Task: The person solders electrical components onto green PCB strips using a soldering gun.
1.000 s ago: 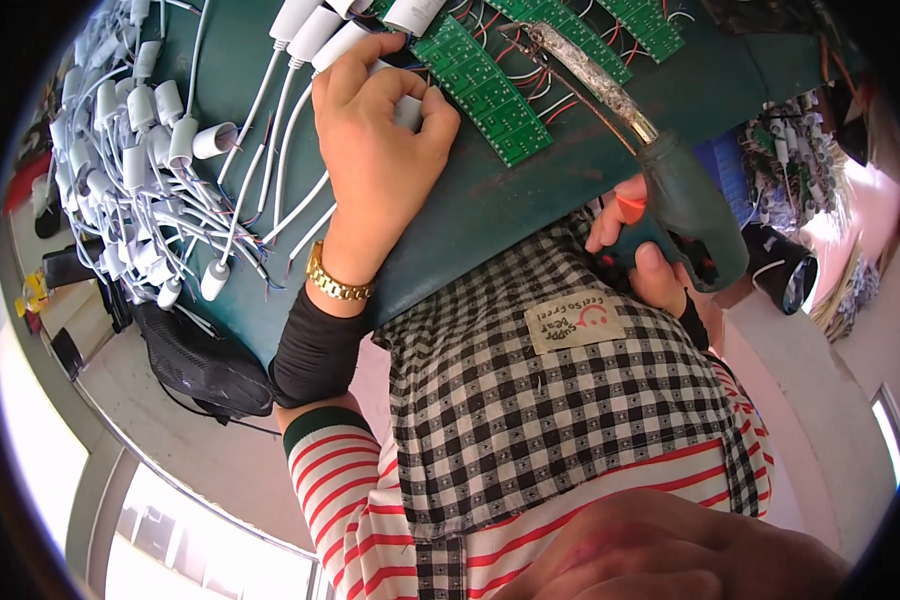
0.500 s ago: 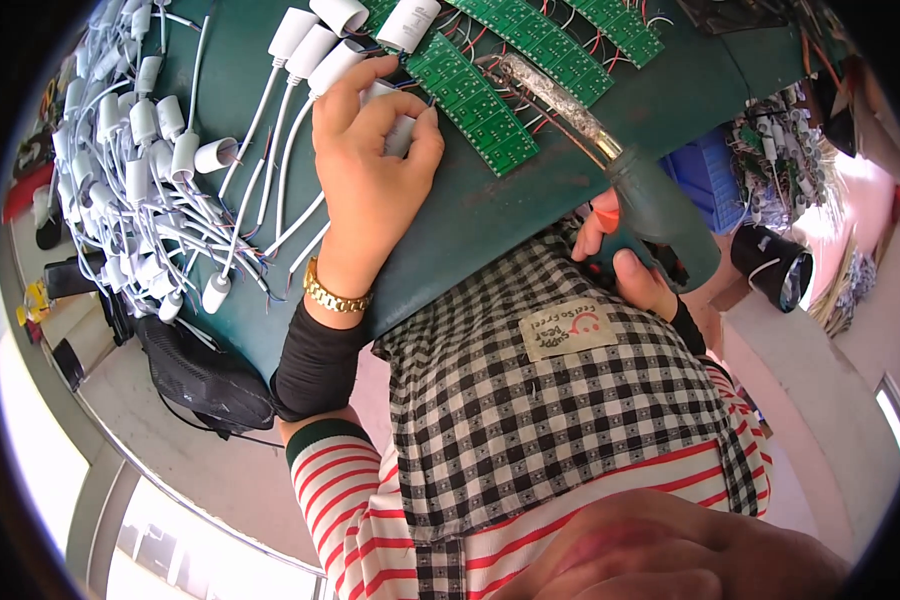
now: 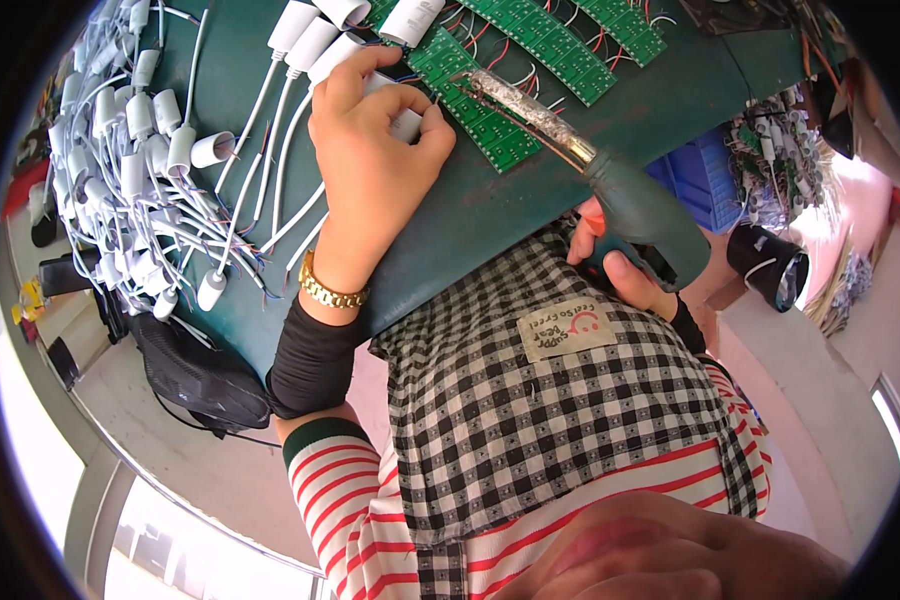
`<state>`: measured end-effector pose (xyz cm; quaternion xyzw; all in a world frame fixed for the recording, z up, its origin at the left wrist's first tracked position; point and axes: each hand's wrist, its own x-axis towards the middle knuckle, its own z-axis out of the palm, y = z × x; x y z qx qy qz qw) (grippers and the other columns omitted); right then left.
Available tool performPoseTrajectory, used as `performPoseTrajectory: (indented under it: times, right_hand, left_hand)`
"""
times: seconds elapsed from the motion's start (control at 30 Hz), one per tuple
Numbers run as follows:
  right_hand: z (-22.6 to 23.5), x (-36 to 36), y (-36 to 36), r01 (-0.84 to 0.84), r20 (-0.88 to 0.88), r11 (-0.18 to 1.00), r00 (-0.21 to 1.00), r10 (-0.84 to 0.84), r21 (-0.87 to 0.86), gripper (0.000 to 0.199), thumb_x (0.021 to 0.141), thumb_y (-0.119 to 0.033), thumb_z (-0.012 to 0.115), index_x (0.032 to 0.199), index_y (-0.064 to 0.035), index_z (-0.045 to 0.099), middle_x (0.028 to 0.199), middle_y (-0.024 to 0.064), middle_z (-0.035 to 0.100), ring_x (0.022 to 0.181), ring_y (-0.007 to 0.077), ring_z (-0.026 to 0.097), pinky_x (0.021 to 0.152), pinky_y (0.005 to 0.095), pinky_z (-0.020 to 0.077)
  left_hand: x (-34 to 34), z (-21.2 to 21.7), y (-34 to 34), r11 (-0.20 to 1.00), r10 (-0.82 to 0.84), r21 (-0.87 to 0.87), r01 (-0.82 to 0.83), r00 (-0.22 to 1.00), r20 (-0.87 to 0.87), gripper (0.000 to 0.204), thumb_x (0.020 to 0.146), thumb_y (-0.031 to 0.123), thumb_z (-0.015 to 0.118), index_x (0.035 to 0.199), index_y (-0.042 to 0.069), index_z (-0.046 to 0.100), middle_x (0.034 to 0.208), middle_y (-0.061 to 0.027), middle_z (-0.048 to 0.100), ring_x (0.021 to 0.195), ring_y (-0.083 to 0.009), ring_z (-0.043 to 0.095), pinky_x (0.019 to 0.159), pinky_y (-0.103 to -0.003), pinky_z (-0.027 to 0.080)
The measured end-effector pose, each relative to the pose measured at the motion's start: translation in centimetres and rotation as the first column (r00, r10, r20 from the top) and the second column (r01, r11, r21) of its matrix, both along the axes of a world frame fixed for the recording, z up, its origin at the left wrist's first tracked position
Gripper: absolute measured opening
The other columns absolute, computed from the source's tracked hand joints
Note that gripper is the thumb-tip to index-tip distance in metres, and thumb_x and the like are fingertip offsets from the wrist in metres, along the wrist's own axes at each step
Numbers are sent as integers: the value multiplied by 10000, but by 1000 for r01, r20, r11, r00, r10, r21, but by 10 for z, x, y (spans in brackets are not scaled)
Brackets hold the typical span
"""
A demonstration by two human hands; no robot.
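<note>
You can pass over the strip of dark green table [image 3: 470, 220] between your left hand [image 3: 378, 140] and the dark green, silver-barrelled soldering gun [image 3: 655, 215]. Its barrel crosses over the nearest green rectangular circuit board [image 3: 492, 132]; piled white cylinders with white cables [image 3: 133, 174] crowd left.

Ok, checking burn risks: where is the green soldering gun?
Head view, right of centre: the gun is in the right hand, tip seemingly over a green circuit board.

We log green rectangular circuit boards [image 3: 540, 45], white cylindrical plastic sockets [image 3: 410, 20], dark-green pistol-shaped tool [image 3: 650, 205] with orange trigger [image 3: 592, 209], black-and-white checked cloth apron [image 3: 510, 440], red-striped white fabric sleeve [image 3: 335, 480].
</note>
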<state>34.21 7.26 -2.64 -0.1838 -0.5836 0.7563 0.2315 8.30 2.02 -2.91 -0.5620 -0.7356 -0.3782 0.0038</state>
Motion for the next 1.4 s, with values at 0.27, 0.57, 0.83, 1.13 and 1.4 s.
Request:
performPoseTrajectory:
  times: [0.27,0.57,0.83,1.13,1.4]
  right_hand:
    - [-9,10,5,-137,122,988,984,127,71,400,884,-298,565,1128,3,464,850,111,542,773,194,567,712,337,479]
    - [-15,20,3,-175,320,947,944,83,270,345,863,-237,574,1089,3,473,855,115,548,750,173,544,704,318,469]
    - [-5,11,13,-187,134,957,978,160,222,531,890,-254,557,1305,11,357,938,130,516,811,203,533,731,346,469]
    - [-8,2,-4,18,27,998,999,-20,56,470,853,-162,573,1248,43,423,783,73,559,707,152,524,676,300,436]
    - [-10,9,3,-165,190,961,974,123,220,446,892,-233,541,1260,-17,412,891,113,541,786,186,545,722,339,461]
  left_hand:
    - [-3,7,4,996,-14,-87,19,999,49,75,634,46,694,695,30,654,1114,-86,593,1004,-255,570,863,-350,463]
    - [-5,8,5,996,-10,-90,17,997,78,64,607,72,696,659,46,670,1085,-72,592,939,-282,525,803,-382,452]
    - [-7,3,6,999,-24,-35,27,996,89,60,613,78,691,660,44,676,1074,-68,602,941,-269,527,802,-372,451]
    - [-8,7,3,994,-12,-106,19,998,68,84,649,84,697,703,26,671,1109,-66,598,1004,-240,555,839,-341,470]
    - [-9,6,5,996,-23,-88,29,997,71,78,650,84,698,703,31,677,1107,-65,596,1002,-237,553,842,-342,466]
